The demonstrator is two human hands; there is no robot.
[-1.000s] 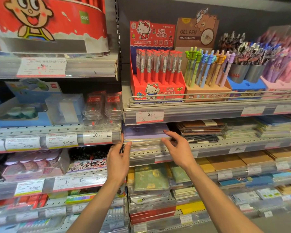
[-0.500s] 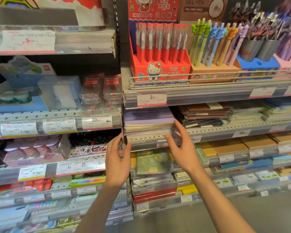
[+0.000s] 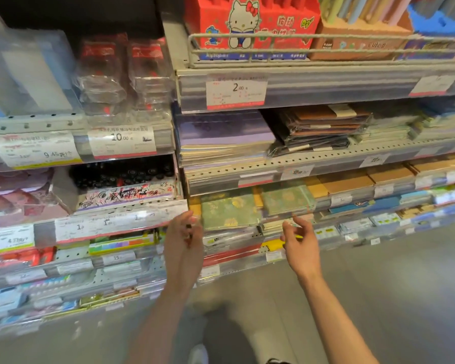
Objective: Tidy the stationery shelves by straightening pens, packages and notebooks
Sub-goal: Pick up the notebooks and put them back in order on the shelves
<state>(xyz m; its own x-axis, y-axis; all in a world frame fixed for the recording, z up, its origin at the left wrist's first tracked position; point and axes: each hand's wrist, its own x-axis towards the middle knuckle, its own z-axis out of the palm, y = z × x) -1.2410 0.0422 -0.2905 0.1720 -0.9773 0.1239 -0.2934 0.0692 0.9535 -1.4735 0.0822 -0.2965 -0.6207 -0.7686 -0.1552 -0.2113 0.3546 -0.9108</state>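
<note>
A stack of purple-covered notebooks (image 3: 223,139) lies on the middle shelf, next to a dark wrapped stack of brown notebooks (image 3: 318,127). One shelf lower lie green floral notebooks (image 3: 230,211), with a second green pile (image 3: 286,197) to their right. My left hand (image 3: 184,240) hangs just left of the green notebooks, fingers loosely apart, holding nothing. My right hand (image 3: 298,241) hovers below and in front of the second green pile, fingers spread and empty. Neither hand touches a notebook.
A red cat-print pen box (image 3: 250,22) stands behind a wire rail (image 3: 326,38) on the top shelf. Clear plastic packages (image 3: 126,74) fill the left shelf, above a scribbled pen tester pad (image 3: 126,194). Brown notebooks (image 3: 347,182) lie lower right. Grey floor (image 3: 378,298) spreads below.
Both hands have left the purple notebook stack and dropped to the shelf below, in front of the green notebooks. The camera has tilted down and moved closer.
</note>
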